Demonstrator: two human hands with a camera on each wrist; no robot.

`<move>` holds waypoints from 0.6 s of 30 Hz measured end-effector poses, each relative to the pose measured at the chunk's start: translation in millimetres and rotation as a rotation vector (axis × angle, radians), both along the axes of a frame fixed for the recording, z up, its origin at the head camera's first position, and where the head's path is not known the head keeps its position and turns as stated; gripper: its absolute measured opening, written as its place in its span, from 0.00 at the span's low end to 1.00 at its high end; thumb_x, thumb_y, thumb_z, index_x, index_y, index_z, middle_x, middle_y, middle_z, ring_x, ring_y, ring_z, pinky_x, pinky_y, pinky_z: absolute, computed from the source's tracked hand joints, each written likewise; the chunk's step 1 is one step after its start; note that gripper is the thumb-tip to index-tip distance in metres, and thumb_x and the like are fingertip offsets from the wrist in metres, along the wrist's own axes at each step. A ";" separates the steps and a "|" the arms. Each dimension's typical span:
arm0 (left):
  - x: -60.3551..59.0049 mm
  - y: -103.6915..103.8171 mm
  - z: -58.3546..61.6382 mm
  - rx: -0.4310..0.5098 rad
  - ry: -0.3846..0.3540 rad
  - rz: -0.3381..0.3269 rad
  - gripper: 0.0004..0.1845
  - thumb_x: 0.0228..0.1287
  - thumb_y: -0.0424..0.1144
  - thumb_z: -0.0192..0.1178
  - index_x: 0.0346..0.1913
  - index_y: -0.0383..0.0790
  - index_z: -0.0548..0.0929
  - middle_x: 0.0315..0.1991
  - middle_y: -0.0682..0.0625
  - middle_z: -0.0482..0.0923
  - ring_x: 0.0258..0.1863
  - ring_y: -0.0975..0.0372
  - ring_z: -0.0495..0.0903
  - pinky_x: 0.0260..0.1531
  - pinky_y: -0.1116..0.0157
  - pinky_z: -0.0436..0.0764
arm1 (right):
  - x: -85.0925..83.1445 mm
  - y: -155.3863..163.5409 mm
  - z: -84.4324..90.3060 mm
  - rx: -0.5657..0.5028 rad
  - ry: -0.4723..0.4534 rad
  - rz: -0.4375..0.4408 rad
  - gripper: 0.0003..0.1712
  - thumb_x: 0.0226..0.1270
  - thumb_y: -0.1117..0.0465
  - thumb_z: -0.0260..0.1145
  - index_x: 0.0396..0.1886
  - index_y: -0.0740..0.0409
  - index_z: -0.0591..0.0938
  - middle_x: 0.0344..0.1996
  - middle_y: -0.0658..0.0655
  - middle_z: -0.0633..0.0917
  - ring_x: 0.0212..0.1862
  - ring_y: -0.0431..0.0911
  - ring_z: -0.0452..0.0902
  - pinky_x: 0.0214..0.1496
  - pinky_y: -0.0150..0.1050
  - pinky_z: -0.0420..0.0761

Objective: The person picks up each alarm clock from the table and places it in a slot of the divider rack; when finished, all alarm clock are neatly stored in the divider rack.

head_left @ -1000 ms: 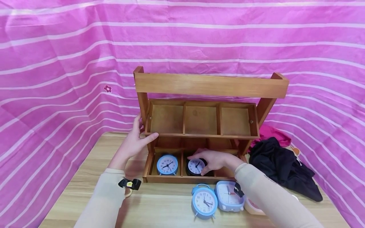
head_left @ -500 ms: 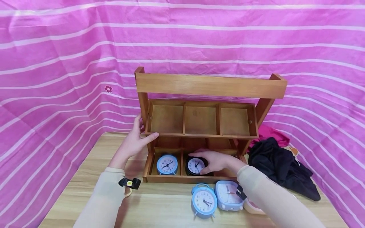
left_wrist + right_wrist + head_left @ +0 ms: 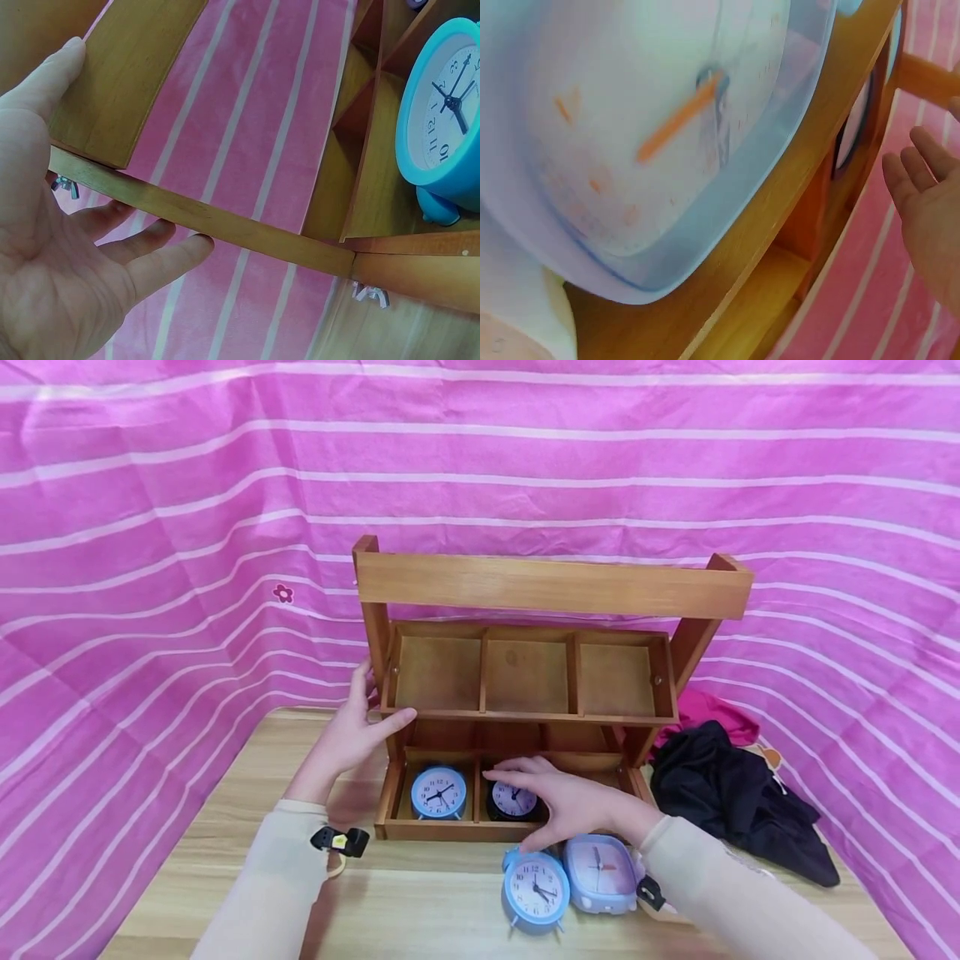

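Below the frame's centre, the right hand [image 3: 570, 802] had let go of the black clock [image 3: 512, 800], fingers now spread loose above it; the clock sat in the lower tray's middle compartment, apparently placed. At left, the left hand [image 3: 352, 735] still gripped the wooden rack [image 3: 551, 585] at its post. The hand partly hid the clock, and the right wrist view was blurred.

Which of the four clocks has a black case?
The black clock in the middle compartment of the wooden rack's lower tray, just beyond the right hand; the other three are blue or pale lilac.
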State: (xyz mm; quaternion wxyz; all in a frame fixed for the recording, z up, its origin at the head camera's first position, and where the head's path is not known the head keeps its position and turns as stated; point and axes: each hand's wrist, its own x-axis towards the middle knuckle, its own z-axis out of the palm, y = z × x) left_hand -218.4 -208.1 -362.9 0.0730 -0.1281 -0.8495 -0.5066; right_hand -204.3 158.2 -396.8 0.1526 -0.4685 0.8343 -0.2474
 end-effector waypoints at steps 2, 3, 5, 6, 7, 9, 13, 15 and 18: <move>-1.1 0.2 0.6 -0.002 0.000 -0.001 0.56 0.69 0.53 0.69 0.84 0.62 0.37 0.83 0.37 0.49 0.77 0.34 0.58 0.70 0.33 0.65 | 6.9 1.8 0.8 -0.016 0.035 0.003 0.59 0.57 0.41 0.81 0.84 0.42 0.60 0.80 0.55 0.60 0.78 0.53 0.55 0.72 0.61 0.72; -1.6 0.2 1.0 -0.002 -0.002 -0.001 0.56 0.69 0.54 0.69 0.84 0.62 0.37 0.83 0.38 0.49 0.77 0.35 0.58 0.70 0.33 0.65 | 10.5 3.3 0.7 -0.021 0.053 0.004 0.59 0.57 0.40 0.81 0.84 0.42 0.60 0.80 0.55 0.60 0.78 0.52 0.55 0.71 0.59 0.73; -2.3 0.1 1.9 -0.005 -0.008 -0.001 0.56 0.69 0.55 0.69 0.84 0.64 0.37 0.83 0.38 0.49 0.78 0.35 0.57 0.70 0.33 0.65 | 18.0 6.9 0.9 -0.029 0.077 0.005 0.60 0.56 0.41 0.81 0.84 0.42 0.60 0.81 0.56 0.59 0.78 0.52 0.53 0.71 0.57 0.74; -2.5 0.1 2.0 -0.009 -0.011 0.001 0.56 0.69 0.55 0.69 0.84 0.64 0.37 0.83 0.38 0.48 0.78 0.35 0.57 0.70 0.33 0.65 | 21.8 8.8 0.8 -0.031 0.090 0.008 0.60 0.56 0.41 0.81 0.84 0.42 0.60 0.81 0.56 0.59 0.78 0.52 0.54 0.71 0.57 0.75; -2.4 0.1 2.2 -0.008 -0.013 0.002 0.56 0.69 0.55 0.69 0.84 0.64 0.37 0.83 0.37 0.48 0.78 0.35 0.57 0.70 0.33 0.64 | 25.5 10.5 0.3 -0.032 0.103 0.013 0.60 0.56 0.41 0.82 0.84 0.42 0.60 0.81 0.57 0.59 0.78 0.53 0.54 0.71 0.57 0.75; -2.2 -0.3 2.1 -0.006 -0.012 0.002 0.56 0.69 0.54 0.69 0.84 0.62 0.37 0.83 0.37 0.49 0.77 0.34 0.58 0.70 0.33 0.64 | 33.1 13.5 -0.1 -0.027 0.126 0.019 0.61 0.56 0.40 0.82 0.84 0.41 0.59 0.81 0.58 0.59 0.78 0.53 0.54 0.71 0.57 0.75; -2.1 -1.3 0.3 0.002 0.004 -0.004 0.56 0.69 0.52 0.69 0.84 0.59 0.37 0.82 0.35 0.50 0.77 0.34 0.59 0.71 0.34 0.64 | 47.6 18.2 -1.3 -0.004 0.178 0.005 0.62 0.54 0.38 0.82 0.84 0.35 0.58 0.81 0.58 0.59 0.79 0.54 0.54 0.70 0.59 0.75; -2.0 -1.6 -0.5 0.007 0.009 -0.009 0.56 0.70 0.51 0.70 0.84 0.58 0.38 0.82 0.34 0.50 0.76 0.34 0.59 0.72 0.35 0.64 | 54.0 20.1 -2.6 0.006 0.207 0.007 0.62 0.53 0.37 0.82 0.84 0.36 0.59 0.81 0.58 0.60 0.79 0.54 0.55 0.69 0.59 0.76; -0.9 -1.9 -0.7 0.013 0.013 -0.014 0.55 0.70 0.50 0.70 0.84 0.57 0.38 0.81 0.34 0.51 0.76 0.33 0.59 0.72 0.35 0.65 | 61.6 22.0 -6.6 0.012 0.244 0.029 0.61 0.54 0.34 0.80 0.84 0.39 0.61 0.80 0.57 0.60 0.79 0.53 0.55 0.69 0.57 0.76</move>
